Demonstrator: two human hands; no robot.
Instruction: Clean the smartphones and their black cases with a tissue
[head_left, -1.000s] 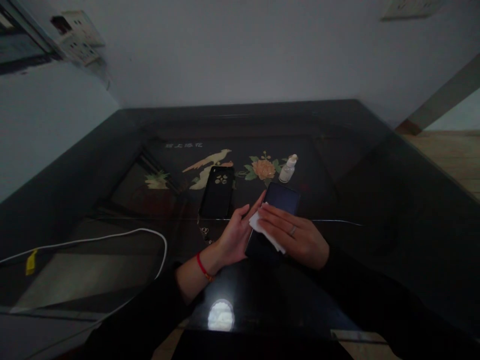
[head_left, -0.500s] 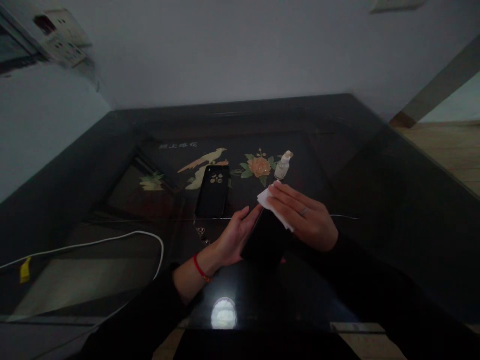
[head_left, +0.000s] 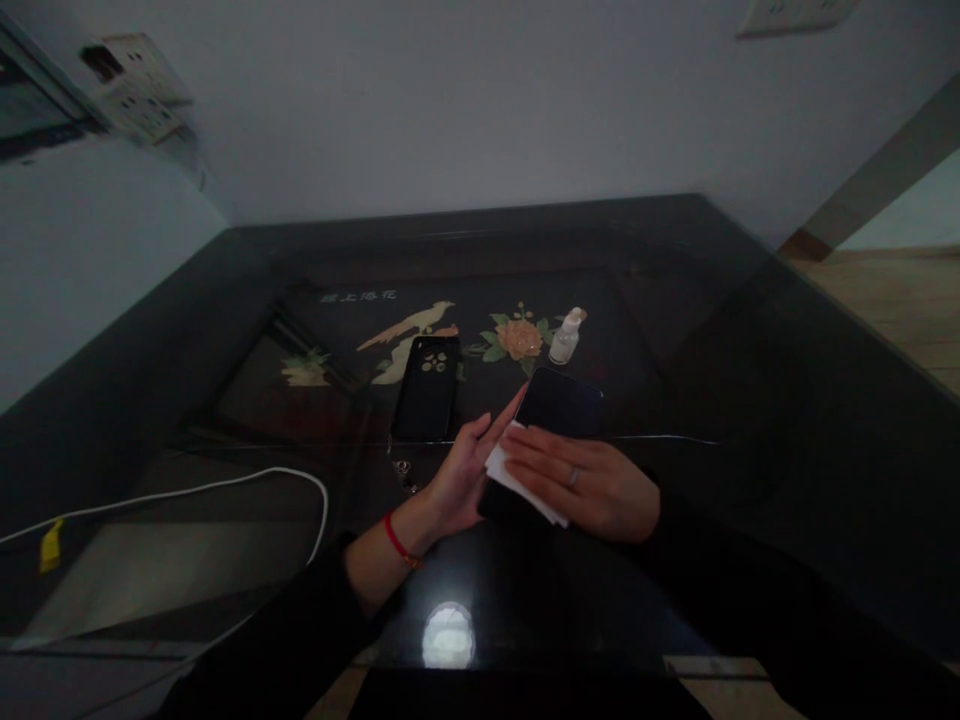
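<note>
My left hand (head_left: pixel 461 480), with a red cord on its wrist, grips a black smartphone (head_left: pixel 559 397) along its left edge. Its other fingers are hidden beneath the phone. My right hand (head_left: pixel 589 485), wearing a ring, presses a folded white cloth (head_left: pixel 517 478) flat against the phone's dark face, across its lower middle. The phone's far end shows beyond the cloth. Left of the phone lies a black phone case (head_left: pixel 426 390) with a cluster of round cutouts, a charm strap (head_left: pixel 405 475) trailing from its near corner. A small white-capped bottle (head_left: pixel 566 337) stands just past the phone.
The dark glossy tabletop (head_left: pixel 720 330) bears a bird picture (head_left: pixel 420 318) and a flower picture (head_left: pixel 519 338). A white cable (head_left: pixel 187 488) with a yellow tag (head_left: pixel 50 546) runs across the left side. Behind the table rises a wall (head_left: pixel 450 110); sockets (head_left: pixel 142 85) sit at upper left.
My right hand has slid the white cloth down the phone towards me, uncovering the phone's far end. My left hand keeps its hold in nearly the same place.
</note>
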